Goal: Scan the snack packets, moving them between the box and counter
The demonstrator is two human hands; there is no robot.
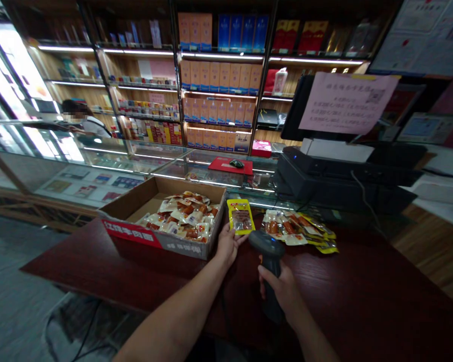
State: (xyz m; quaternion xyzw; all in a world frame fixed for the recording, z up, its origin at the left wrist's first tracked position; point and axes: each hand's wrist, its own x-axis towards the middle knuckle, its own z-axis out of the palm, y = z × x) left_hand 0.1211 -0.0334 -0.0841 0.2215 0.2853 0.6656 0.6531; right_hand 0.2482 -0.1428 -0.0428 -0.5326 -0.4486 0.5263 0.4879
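Observation:
My left hand (226,245) pinches the lower edge of a yellow snack packet (240,216) and holds it upright above the dark red counter (98,266). My right hand (283,289) is wrapped round the grip of a dark barcode scanner (269,251), whose head sits just below and right of the packet. A cardboard box (166,241) full of small white and orange snack packets (184,216) stands to the left of my left hand. Several more packets (298,229) lie in a loose pile on the counter to the right of the scanner.
A black register with a screen and a pink paper notice (345,103) stands at the right. Behind are glass display cases (98,166), a red mat with a mouse (236,164), and lit shelves of boxed goods (219,75). Another person (85,120) is at far left.

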